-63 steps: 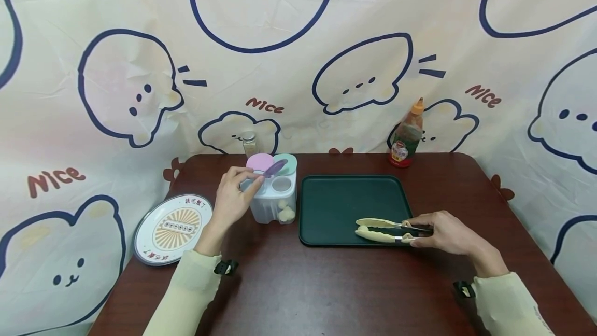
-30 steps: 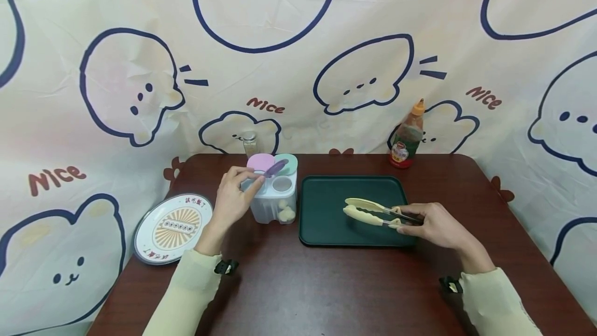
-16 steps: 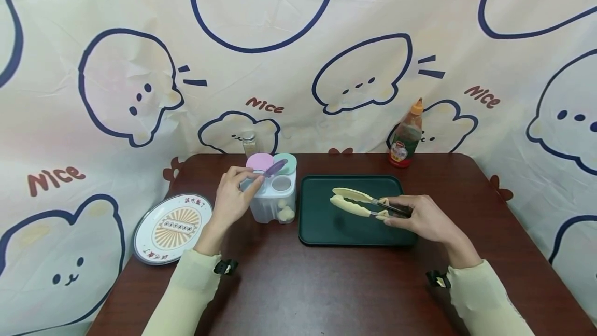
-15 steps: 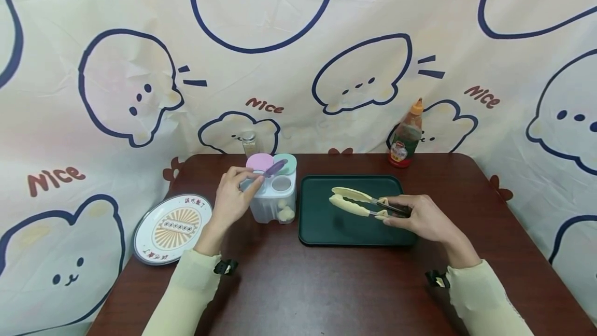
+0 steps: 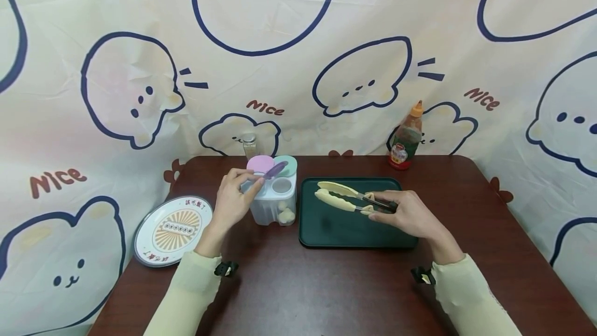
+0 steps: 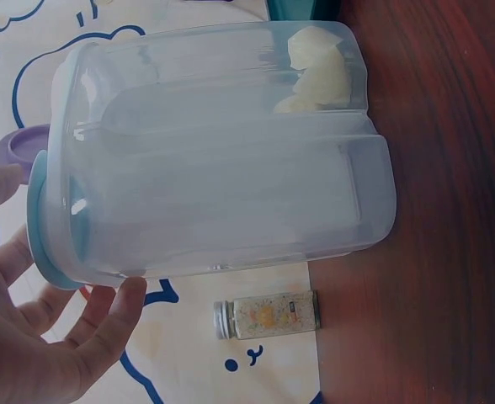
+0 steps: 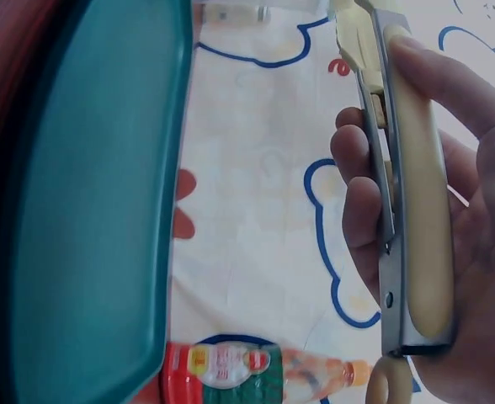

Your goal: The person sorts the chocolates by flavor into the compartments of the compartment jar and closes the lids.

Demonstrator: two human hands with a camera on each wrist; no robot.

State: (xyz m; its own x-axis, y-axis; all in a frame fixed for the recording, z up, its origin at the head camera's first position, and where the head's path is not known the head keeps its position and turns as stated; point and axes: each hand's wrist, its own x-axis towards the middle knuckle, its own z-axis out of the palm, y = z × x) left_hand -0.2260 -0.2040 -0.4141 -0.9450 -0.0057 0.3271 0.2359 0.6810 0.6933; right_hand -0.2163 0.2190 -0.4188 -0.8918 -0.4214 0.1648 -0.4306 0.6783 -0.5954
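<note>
My left hand [image 5: 231,198] is at the top of a clear storage container [image 6: 231,168] with round coloured lids. A digit touches the raised purple lid [image 5: 275,169], while other fingers curl by the light blue lid [image 6: 52,223] and the container's rim. Beneath the purple lid, a round opening [image 5: 281,185] is uncovered. Pale chunks [image 5: 286,215] lie at the bottom of that compartment. My right hand [image 5: 410,214] grips the handles of cream-tipped tongs [image 5: 338,200]. Their tips are spread apart with nothing between them, over the left part of the dark green tray [image 5: 359,235].
A white patterned plate [image 5: 173,229] lies left of the container at the table edge. Behind the container stands a small seasoning jar [image 5: 249,144]. A sauce bottle [image 5: 406,139] with an orange cap is at the back right, by the printed cloth backdrop [image 5: 298,77].
My right hand has carried the tongs leftward and toward the back, from the tray's right front to its left half. The left hand and raised purple lid have kept their place.
</note>
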